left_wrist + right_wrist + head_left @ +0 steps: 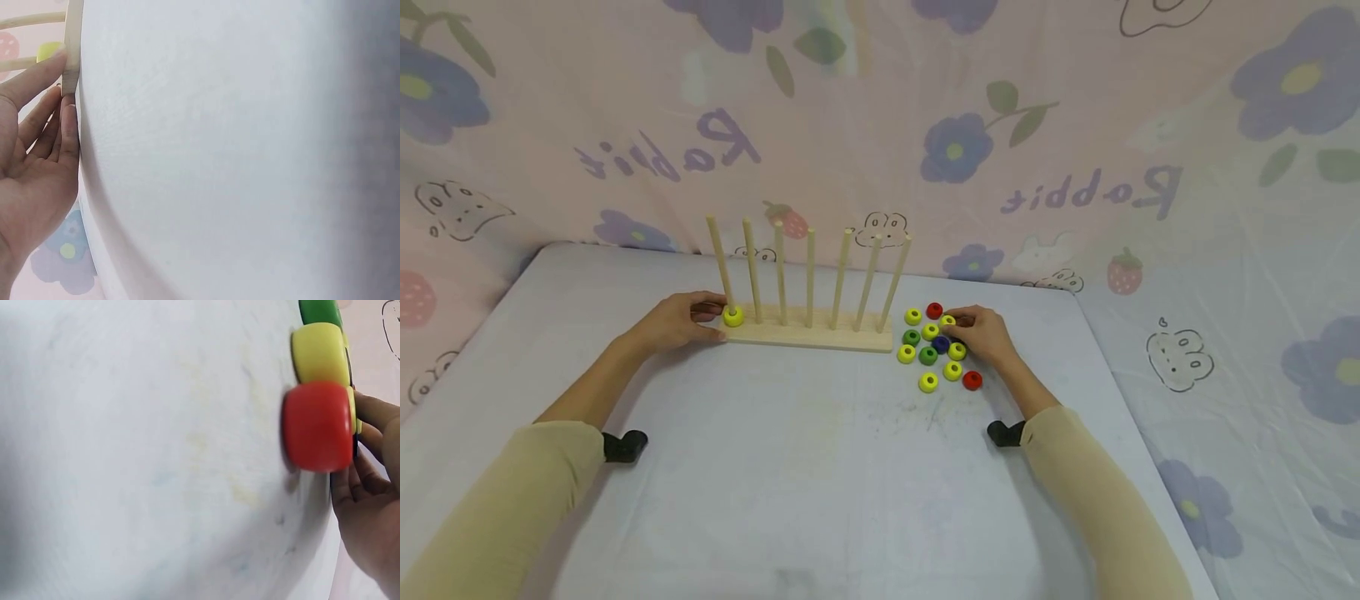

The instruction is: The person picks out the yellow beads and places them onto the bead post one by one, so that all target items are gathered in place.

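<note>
Head view shows the left hand (679, 321) resting against the left end of a pale wooden peg rack (808, 333), its seven upright dowels standing in a row. Its fingers lie fairly straight along the base end, touching the wood rather than wrapping it; the left wrist view confirms flat fingers (47, 134) pressed to the board's edge. A round yellow wooden ring (733, 316) sits at the foot of the dowel nearest this hand, just beside the fingertips.

The right hand (983, 333) lies on the far side of the rack, at a cluster of small round wooden rings (934, 350) in yellow, green, red and one dark blue. Its fingertips curl onto a yellow ring (948, 321) at the near edge of the cluster, seemingly pinching it, though the grip is partly hidden. A red ring (972, 380) lies just below this hand's wrist side, and the right wrist view shows it close up (317, 425) with the fingers behind.

Everything rests on a white tabletop (820, 475), with a pink flowered cloth (1075, 125) hanging beyond both hands.
</note>
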The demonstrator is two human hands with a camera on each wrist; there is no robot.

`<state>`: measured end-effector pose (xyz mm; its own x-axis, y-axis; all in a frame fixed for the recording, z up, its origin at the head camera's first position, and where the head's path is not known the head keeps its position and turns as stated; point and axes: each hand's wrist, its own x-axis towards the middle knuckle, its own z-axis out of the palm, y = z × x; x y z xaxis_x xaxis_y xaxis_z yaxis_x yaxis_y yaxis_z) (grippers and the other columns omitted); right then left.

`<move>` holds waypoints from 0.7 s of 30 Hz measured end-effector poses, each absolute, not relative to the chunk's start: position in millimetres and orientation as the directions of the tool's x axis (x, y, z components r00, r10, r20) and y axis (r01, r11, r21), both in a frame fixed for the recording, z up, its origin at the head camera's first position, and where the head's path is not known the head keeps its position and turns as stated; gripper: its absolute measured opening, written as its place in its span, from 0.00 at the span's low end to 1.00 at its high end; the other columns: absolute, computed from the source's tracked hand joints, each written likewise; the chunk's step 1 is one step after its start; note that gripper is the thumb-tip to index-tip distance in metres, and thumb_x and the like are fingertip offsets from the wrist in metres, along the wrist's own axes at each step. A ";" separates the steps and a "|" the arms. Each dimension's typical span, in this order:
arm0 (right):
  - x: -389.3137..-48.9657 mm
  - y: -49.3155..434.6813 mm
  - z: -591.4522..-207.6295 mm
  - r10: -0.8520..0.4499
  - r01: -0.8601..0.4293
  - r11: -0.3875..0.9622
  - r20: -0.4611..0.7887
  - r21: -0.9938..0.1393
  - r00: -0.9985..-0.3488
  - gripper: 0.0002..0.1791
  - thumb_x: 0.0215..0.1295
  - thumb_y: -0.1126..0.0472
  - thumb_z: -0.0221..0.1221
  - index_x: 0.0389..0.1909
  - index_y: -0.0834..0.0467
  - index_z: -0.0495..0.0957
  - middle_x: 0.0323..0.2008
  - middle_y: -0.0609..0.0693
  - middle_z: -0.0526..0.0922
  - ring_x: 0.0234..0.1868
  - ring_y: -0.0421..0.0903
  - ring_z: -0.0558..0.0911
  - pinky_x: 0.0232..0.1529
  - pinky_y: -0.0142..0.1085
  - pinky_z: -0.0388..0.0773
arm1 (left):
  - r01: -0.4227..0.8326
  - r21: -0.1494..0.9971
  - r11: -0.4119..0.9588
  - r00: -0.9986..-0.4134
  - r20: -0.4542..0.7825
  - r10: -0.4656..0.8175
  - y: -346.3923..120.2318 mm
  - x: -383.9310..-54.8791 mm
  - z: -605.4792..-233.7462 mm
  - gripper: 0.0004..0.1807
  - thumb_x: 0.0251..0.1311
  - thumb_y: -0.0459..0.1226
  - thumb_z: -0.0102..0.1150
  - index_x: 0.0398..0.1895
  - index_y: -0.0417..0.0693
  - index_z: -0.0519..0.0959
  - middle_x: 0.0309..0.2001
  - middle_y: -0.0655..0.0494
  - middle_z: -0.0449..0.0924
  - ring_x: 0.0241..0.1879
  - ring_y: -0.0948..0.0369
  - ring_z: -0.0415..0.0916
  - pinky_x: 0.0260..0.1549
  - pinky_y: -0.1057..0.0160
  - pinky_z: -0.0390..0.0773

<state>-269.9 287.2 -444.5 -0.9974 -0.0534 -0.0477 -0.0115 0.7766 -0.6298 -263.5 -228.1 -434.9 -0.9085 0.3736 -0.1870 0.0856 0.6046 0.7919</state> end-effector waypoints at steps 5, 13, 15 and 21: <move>-269.3 289.6 -444.4 -0.063 -0.032 0.749 -0.024 -0.661 -0.998 0.21 0.66 0.54 0.65 0.57 0.56 0.81 0.51 0.56 0.84 0.51 0.52 0.82 0.56 0.45 0.80 | 0.081 0.794 0.603 -0.909 -0.189 0.372 -228.1 -263.3 -434.8 0.40 0.58 0.34 0.70 0.70 0.31 0.62 0.66 0.32 0.67 0.66 0.39 0.65 0.68 0.43 0.65; -268.1 293.3 -438.0 -0.023 -0.053 0.712 0.053 -0.701 -0.998 0.21 0.66 0.57 0.65 0.59 0.57 0.79 0.54 0.57 0.82 0.52 0.54 0.82 0.55 0.47 0.82 | 0.094 0.802 0.590 -0.906 -0.176 0.384 -225.9 -267.1 -435.1 0.41 0.58 0.35 0.71 0.71 0.31 0.61 0.66 0.32 0.67 0.66 0.39 0.65 0.67 0.43 0.65; -266.8 293.2 -436.6 -0.003 -0.064 0.696 0.086 -0.715 -0.996 0.21 0.65 0.58 0.66 0.58 0.58 0.78 0.53 0.57 0.82 0.51 0.55 0.82 0.55 0.47 0.81 | 0.096 0.805 0.586 -0.906 -0.172 0.386 -225.8 -268.2 -436.3 0.41 0.58 0.35 0.71 0.71 0.31 0.62 0.66 0.32 0.67 0.66 0.40 0.66 0.67 0.44 0.66; -262.7 290.8 -432.0 0.011 -0.099 0.663 0.142 -0.742 -0.990 0.19 0.65 0.56 0.66 0.54 0.58 0.79 0.50 0.54 0.83 0.50 0.51 0.82 0.54 0.43 0.82 | 0.105 0.794 0.598 -0.905 -0.173 0.388 -230.5 -267.5 -440.3 0.41 0.57 0.35 0.71 0.70 0.30 0.62 0.65 0.31 0.68 0.65 0.39 0.66 0.66 0.44 0.68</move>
